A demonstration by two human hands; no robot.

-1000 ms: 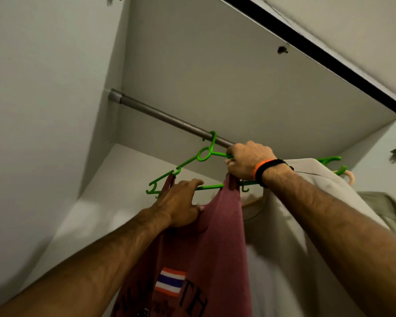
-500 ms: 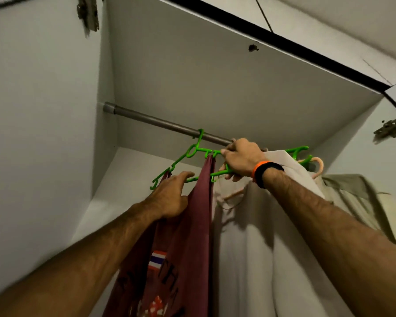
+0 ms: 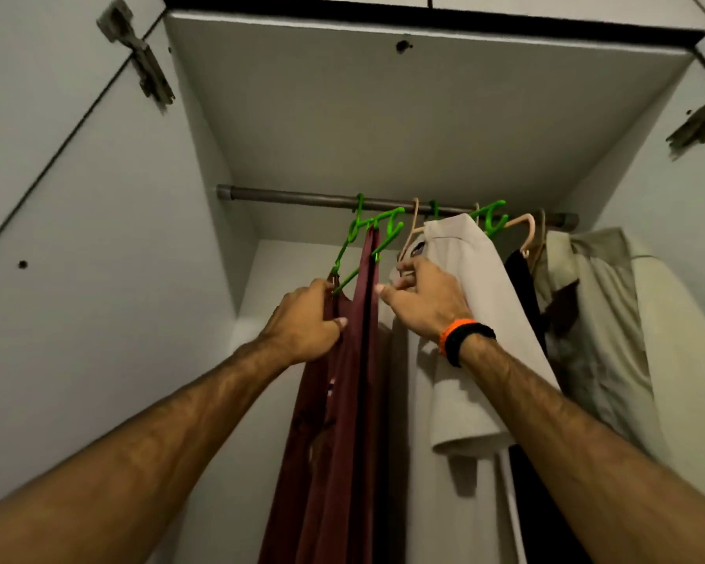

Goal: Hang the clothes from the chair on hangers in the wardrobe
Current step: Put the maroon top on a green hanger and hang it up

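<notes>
Maroon T-shirt [image 3: 355, 360] hangs in the centre of the frame from a green hanger [image 3: 367, 238] whose hook sits over the grey wardrobe rail [image 3: 285, 196], so this garment is already on the rail, leftmost in the row. The left hand [image 3: 306, 323] has its fingers [image 3: 329, 287] curled round the shirt's near shoulder and the low end of the hanger, probably to square the fabric on the tilted hanger so that it will not slide off. The right hand [image 3: 424, 299], just right of centre with an orange and black wristband [image 3: 462, 341] on its wrist, pinches the collar edge of the beige shirt [image 3: 469, 303] next along, seemingly holding it aside so the maroon one has room to hang. Beyond it on the rail, toward the right of the frame, are a second green hanger [image 3: 493, 221], a pink hanger [image 3: 524, 230] with a dark garment [image 3: 519, 278] and a pale olive shirt [image 3: 599, 319]. Hinges [image 3: 143, 63] show on the open doors at upper left and at the right edge. The chair is out of view, so what remains to hang cannot be told.
</notes>
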